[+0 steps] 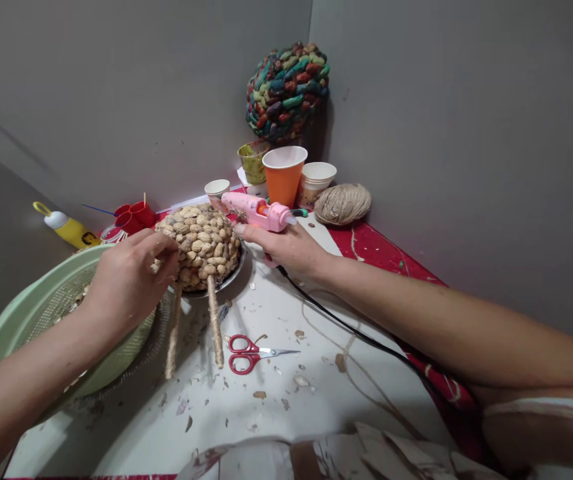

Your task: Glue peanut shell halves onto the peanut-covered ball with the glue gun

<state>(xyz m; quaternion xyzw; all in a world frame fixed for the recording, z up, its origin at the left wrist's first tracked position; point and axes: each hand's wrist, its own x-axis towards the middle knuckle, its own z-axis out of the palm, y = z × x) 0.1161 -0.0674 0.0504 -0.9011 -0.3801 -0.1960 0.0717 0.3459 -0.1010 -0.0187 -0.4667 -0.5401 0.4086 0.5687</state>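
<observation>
A dome covered in whole peanuts (pixel 206 243) rests on a metal dish, with two twine-wrapped legs (pixel 214 323) stretching out toward me. At its left side is my left hand (pixel 139 270), fingers pinched together; the fingertips are partly hidden, and I cannot see what is between them. My right hand (pixel 286 250) grips a pink hot glue gun (pixel 259 212) just right of the dome. Its nozzle points left, over the dome's right edge, and a clear glue stick pokes out of its back.
Red-handled scissors (pixel 249 353) lie among shell scraps on the white board. A green colander (pixel 11 323) stands at left. Behind are an orange cup (pixel 284 180), paper cups, a twine ball (pixel 344 203) and a painted ball (pixel 289 90). The gun's black cord (pixel 346 323) runs right.
</observation>
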